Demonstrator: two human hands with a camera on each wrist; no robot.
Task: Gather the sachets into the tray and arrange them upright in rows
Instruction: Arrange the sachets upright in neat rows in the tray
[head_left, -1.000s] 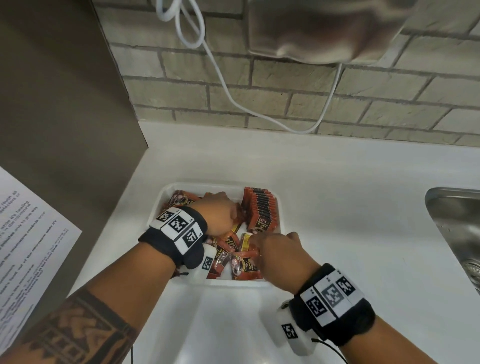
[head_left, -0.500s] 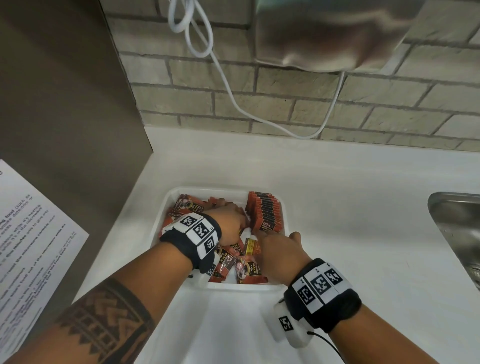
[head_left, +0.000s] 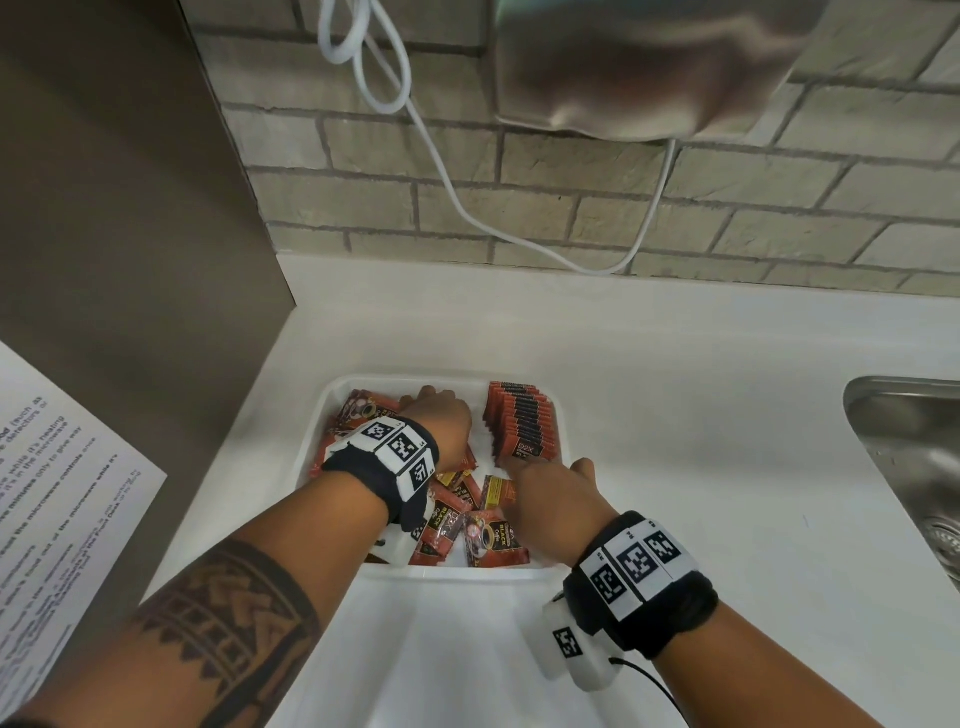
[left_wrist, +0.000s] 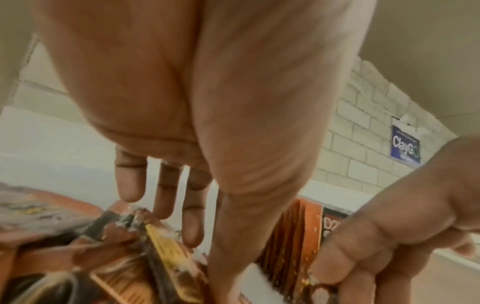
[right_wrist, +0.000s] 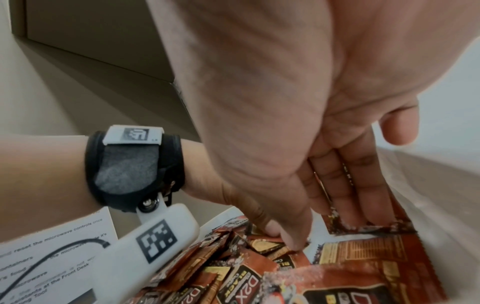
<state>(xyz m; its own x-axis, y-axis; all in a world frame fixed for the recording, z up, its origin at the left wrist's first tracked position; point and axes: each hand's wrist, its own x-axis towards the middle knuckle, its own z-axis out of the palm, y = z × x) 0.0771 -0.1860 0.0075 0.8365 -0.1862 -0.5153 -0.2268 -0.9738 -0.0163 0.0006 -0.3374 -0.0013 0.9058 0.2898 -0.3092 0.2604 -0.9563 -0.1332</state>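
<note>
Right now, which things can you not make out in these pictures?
- Head view: the left hand and its wristband hide the sachets under them.
- Head view: the right hand covers its fingertips, so its grip is unclear.
- Left wrist view: the sachets are blurred; print unreadable.
- Head view: the sink is cut off by the right edge.

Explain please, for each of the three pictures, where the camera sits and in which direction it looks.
Head: on the head, looking down at the tray on the counter; both forearms, left hand, right hand.
Left wrist: under the left hand, looking along the fingers to the sachets.
Right wrist: under the right hand, looking at loose sachets; left wrist too.
Shared: the upright row shows in head and left wrist views.
</note>
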